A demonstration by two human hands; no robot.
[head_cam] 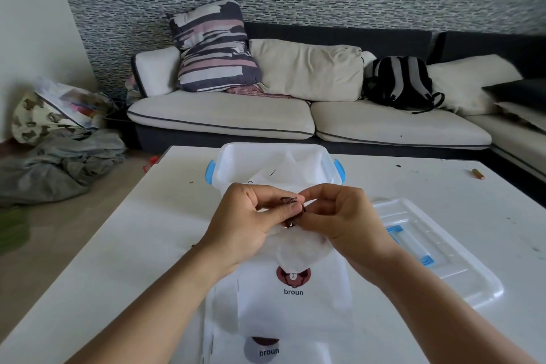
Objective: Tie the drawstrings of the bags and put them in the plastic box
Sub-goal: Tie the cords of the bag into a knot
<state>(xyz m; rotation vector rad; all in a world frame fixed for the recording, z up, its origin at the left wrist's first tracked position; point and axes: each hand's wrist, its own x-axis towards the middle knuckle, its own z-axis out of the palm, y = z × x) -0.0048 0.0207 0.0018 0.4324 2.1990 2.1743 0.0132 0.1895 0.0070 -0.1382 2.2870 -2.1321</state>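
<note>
A white drawstring bag [295, 298] with a brown bear print and the word "broun" lies on the white table in front of me, its mouth gathered. My left hand [251, 224] and my right hand [339, 216] meet above the bag's mouth, both pinching the dark brown drawstring [291, 201]. A second white bag [266, 349] with the same print lies under it at the near edge. Behind my hands stands the clear plastic box [233, 168] with blue latches, holding white bags [295, 165].
The box's clear lid [437, 260] with a blue handle lies flat to the right. A small orange object [478, 173] rests at the table's [118, 230] far right. Beyond the table is a sofa with cushions and a backpack [401, 83]; clothes are piled on the floor at left.
</note>
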